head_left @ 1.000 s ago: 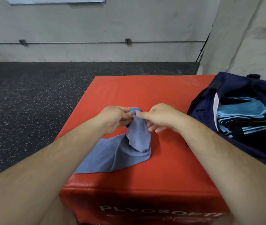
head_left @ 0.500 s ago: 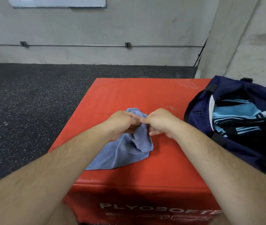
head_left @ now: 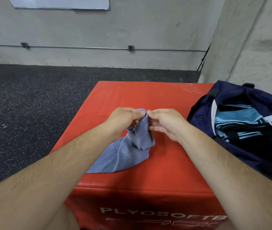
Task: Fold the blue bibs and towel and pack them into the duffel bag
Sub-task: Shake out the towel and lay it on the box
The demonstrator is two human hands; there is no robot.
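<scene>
A blue towel (head_left: 125, 155) lies bunched on the red plyo box (head_left: 148, 97), its near part spread toward the front left edge. My left hand (head_left: 123, 120) and my right hand (head_left: 163, 122) meet above it, both pinching the same raised top edge of the towel with fingertips close together. The towel hangs down from that pinch in a fold. At the right stands the open navy duffel bag (head_left: 203, 105), with folded light blue bibs (head_left: 238, 117) stacked inside it.
The box stands on dark speckled rubber flooring (head_left: 32, 105). A concrete wall with a thin metal conduit (head_left: 82, 48) runs behind, and a concrete pillar (head_left: 248, 39) rises behind the bag. A whiteboard edge (head_left: 60, 4) shows at the top.
Both hands stayed together at the towel's top edge and lifted it slightly, so the cloth hangs a little longer. The view shifted a bit.
</scene>
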